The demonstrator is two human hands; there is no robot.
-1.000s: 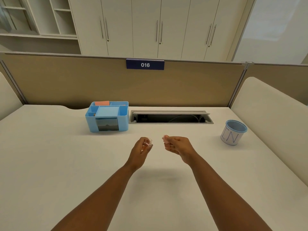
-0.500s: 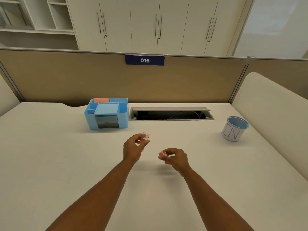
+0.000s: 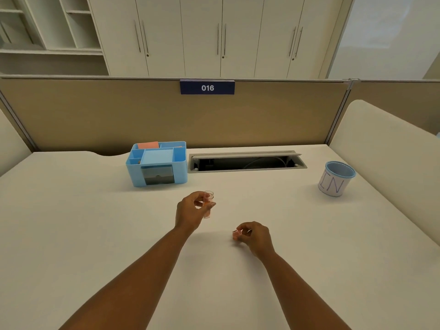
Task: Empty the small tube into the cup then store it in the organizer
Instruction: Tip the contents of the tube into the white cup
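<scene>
My left hand (image 3: 190, 210) pinches a small clear tube (image 3: 207, 204) upright over the middle of the desk; its top is open and something orange shows inside. My right hand (image 3: 254, 235) is lower and nearer to me, close to the desk surface, its fingertips closed on a small pinkish cap (image 3: 236, 234). The light-blue organizer (image 3: 157, 163) stands at the back, left of centre, beyond my left hand. The cup (image 3: 337, 178), white with a blue rim and the letters IN, stands far to the right.
An open cable slot (image 3: 246, 161) is set into the desk behind my hands, between organizer and cup. A tan partition (image 3: 95, 115) with a 016 sign closes the back. A cream padded panel (image 3: 392, 158) rises just right of the cup.
My hands have drawn apart: the right hand came down and back toward me with the cap. The left hand kept the tube and turned it upright.
</scene>
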